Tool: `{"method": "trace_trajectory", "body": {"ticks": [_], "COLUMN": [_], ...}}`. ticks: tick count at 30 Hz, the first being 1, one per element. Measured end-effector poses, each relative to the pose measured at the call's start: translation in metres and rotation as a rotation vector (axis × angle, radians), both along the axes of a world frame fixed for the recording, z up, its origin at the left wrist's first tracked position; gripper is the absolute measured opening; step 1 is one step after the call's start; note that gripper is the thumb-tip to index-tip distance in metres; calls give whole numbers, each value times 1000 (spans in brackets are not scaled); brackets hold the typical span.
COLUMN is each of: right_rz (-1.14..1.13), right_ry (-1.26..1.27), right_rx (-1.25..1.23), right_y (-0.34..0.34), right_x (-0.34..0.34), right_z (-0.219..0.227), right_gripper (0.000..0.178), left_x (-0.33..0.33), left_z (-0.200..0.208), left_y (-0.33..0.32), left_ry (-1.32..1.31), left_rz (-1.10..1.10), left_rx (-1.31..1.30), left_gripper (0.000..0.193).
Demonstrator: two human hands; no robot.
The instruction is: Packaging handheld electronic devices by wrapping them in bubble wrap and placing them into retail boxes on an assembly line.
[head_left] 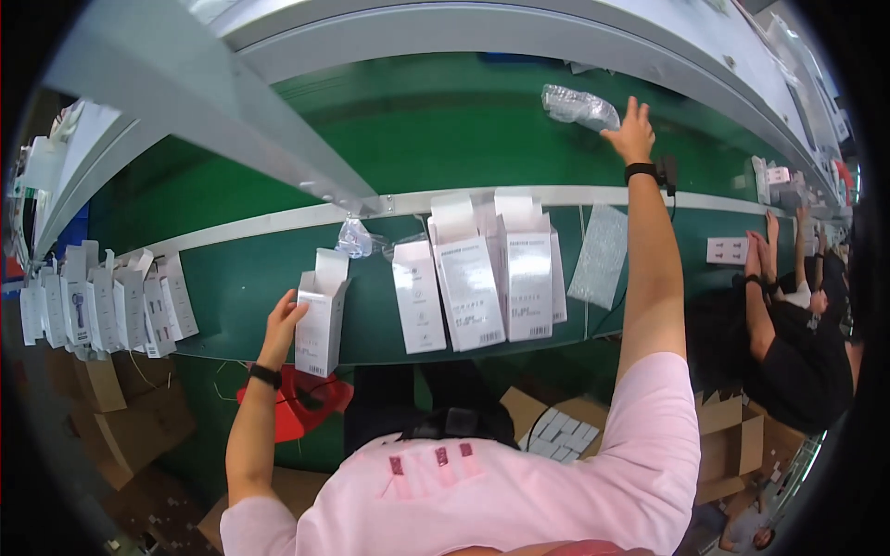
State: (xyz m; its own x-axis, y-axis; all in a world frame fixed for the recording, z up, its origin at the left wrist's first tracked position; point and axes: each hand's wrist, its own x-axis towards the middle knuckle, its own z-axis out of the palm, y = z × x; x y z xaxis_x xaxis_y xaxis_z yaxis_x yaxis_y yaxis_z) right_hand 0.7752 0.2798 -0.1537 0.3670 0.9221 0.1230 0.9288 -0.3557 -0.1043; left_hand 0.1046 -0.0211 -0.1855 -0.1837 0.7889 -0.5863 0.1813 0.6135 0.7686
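At the table's front edge, my left hand (281,324) grips a tall white box (320,324) by its left side. The box stands upright with its top flap raised. My right arm stretches far forward over the green conveyor belt (445,120). My right hand (634,136) is there with its fingers apart, its thumb beside the end of a clear bubble-wrapped item (580,107). Whether the thumb touches the wrap I cannot tell. Several similar white boxes (468,287) stand between my arms, some with open flaps. Behind the held box lies a small clear plastic-wrapped piece (354,238).
A flat bubble-wrap sheet (599,257) lies right of the boxes. More white boxes (102,301) line the left end. A grey metal post (269,120) slants across the upper left. Co-workers (779,324) sit at right, near a white box (728,250). Cartons (139,417) stand below.
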Motion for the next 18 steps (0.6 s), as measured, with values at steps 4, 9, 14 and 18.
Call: {"method": "trace_trajectory", "body": {"ticks": [4,9,14,18], "right_rz": [289,165,290,491], "right_ry": [-241,-246,343,1153], "right_rx": [86,-230,-79,101], "right_y": [31,39,-37,-172], "right_x": [9,-35,-20,-138], "right_z": [-54,-40,-19,116], "right_gripper": [94,71,53,42], "left_x": [66,151,197,233], "left_z": [68,151,171,182], "left_y": [-7,-34,-18,3], "left_ry": [168,-133,-408,-550], "left_rz": [21,-38,-334,-355], "left_rx": [236,195,354,468], "left_gripper": [42,33,49,91]}}
